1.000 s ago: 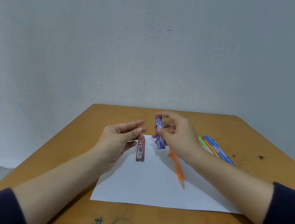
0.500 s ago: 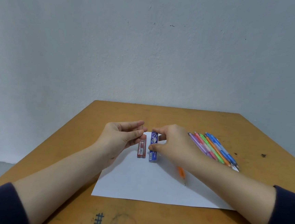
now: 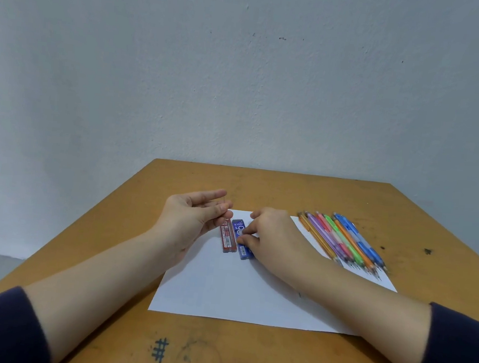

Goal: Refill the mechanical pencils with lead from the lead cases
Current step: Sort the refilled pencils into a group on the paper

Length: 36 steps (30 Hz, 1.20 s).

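While the right hand point(image 3: 275, 239) rests low on the sheet of paper point(image 3: 223, 290), thumb and fingertips curled onto the blue lead case point(image 3: 244, 252), that case lies flat just beside the red lead case point(image 3: 228, 238). The left hand point(image 3: 191, 220) hovers beside them, thumb and forefinger pinched together on a thin lead point(image 3: 224, 201). The pencils point(image 3: 343, 242) lie in a row at the right, across the paper's edge and the table point(image 3: 289, 191).

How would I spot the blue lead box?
On the wooden table lies a white paper. Near its far edge lie two small cases. The blue lead case is the right one, held by the right hand; the red case lies left of it.
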{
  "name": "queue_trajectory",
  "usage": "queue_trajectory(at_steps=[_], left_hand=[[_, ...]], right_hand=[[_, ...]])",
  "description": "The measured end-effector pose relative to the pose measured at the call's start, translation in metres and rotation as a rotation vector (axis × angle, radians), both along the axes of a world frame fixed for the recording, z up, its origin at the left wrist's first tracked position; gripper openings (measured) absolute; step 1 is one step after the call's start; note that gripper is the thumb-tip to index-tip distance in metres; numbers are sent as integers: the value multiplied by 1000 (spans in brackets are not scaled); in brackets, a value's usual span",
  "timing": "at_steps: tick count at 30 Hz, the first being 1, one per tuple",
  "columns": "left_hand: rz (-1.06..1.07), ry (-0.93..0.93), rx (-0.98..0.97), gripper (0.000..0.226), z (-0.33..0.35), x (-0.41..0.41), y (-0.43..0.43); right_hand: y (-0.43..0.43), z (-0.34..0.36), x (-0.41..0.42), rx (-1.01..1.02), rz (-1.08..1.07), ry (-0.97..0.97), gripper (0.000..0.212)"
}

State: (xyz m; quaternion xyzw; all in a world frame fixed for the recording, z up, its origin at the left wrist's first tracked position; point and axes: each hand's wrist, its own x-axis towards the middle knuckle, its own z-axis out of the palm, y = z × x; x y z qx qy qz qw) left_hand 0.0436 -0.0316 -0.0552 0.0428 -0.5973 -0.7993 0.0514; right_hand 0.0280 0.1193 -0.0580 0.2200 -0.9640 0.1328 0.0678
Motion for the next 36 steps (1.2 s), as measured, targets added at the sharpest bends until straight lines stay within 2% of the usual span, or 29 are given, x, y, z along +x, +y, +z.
queue_trajectory(at_steps=[9,13,16,25,30,36], left_hand=[[37,5,28,25,1,0,1],[39,1,12,23,1,0,0],[36,1,22,23,2,1,-1],[26,14,20,23,3,2,1],[33,-34,-28,21,2,1,-1],[65,-39,-34,11,2,0,-1]], right_hand=[[-2,-7,-7,6,4,-5,33],[9,12,-2,-120,75,-7,24],[19,29,-6,-167,42,2,25],[50,44,-11,-11,-107,-185,49],[46,43,-7,1,-217,-319,66],[41,36,-6,17,-277,-282,44]])
